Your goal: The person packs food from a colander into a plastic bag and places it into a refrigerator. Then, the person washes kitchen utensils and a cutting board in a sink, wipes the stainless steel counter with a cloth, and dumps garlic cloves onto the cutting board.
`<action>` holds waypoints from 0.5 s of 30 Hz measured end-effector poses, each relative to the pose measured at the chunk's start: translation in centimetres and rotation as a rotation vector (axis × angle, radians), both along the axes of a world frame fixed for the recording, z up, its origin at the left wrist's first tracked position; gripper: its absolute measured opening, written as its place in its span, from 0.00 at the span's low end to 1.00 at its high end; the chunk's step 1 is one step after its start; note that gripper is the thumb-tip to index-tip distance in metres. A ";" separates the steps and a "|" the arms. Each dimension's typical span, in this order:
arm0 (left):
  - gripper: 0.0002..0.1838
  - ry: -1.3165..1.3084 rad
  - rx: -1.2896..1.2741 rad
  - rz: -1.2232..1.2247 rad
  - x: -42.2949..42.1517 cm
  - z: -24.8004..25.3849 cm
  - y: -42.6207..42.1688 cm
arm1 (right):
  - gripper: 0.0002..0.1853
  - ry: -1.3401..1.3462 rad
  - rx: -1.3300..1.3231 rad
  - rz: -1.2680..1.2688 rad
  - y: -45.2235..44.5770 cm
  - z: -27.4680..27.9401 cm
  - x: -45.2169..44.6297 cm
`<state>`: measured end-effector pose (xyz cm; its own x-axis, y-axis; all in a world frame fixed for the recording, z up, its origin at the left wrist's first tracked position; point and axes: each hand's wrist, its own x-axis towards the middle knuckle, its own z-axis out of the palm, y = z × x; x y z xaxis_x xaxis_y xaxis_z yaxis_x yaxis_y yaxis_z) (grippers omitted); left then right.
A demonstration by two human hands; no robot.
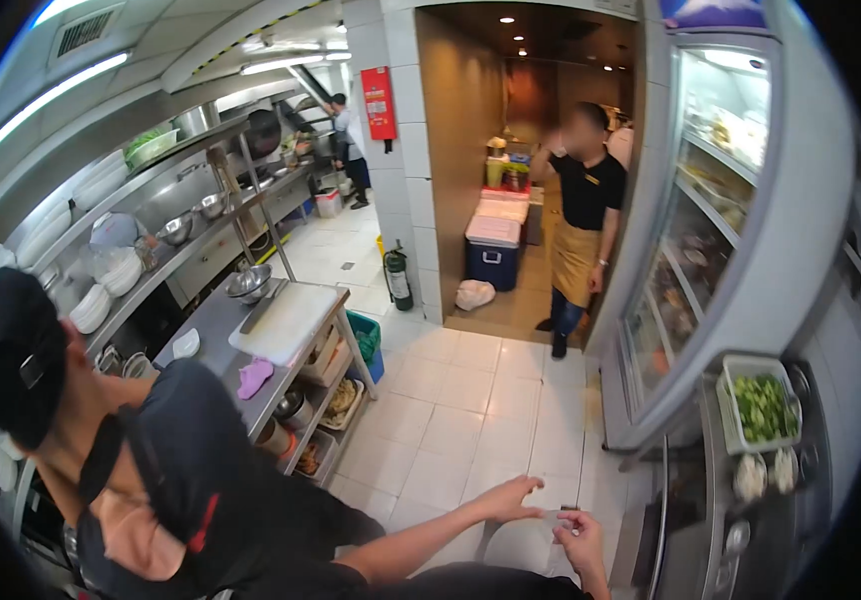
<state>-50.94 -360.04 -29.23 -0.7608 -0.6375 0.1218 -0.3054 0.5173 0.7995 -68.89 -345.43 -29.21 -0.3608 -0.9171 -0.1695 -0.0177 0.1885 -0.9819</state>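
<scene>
My left hand (511,500) reaches in from the lower edge, fingers stretched out and apart, with nothing visible gripped in it. Close to its right, my right hand (581,545) has its fingertips pinched together. A thin, pale, see-through scrap (550,516) shows at those fingertips, too small to name. Below and between both hands is a pale rounded thing (519,550), partly cut off by a dark sleeve; its kind is unclear.
A co-worker in a black cap (11,350) stands close on the left, beside a steel table (201,320) with a white cutting board (286,322). Ahead, a person in a tan apron (576,255) stands in the doorway. A glass-door fridge (686,220) and a tub of greens (763,408) are right.
</scene>
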 end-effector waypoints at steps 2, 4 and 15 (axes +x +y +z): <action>0.25 -0.132 0.114 0.042 1.0 -1.8 -4.9 | 0.13 0.054 0.043 0.207 -7.5 -0.7 -1.8; 0.19 -0.279 0.232 0.110 3.2 -2.9 -9.2 | 0.14 0.104 0.054 0.385 -16.1 0.3 -3.1; 0.24 0.137 0.277 1.030 12.7 0.6 -25.2 | 0.12 0.114 -0.034 1.443 -56.9 7.8 8.5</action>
<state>-38.24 -385.20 -28.61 0.1677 -0.9824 -0.0823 -0.3894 -0.1427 0.9099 -60.43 -402.37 -21.45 0.8545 -0.4890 -0.1751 -0.2458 -0.0838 -0.9657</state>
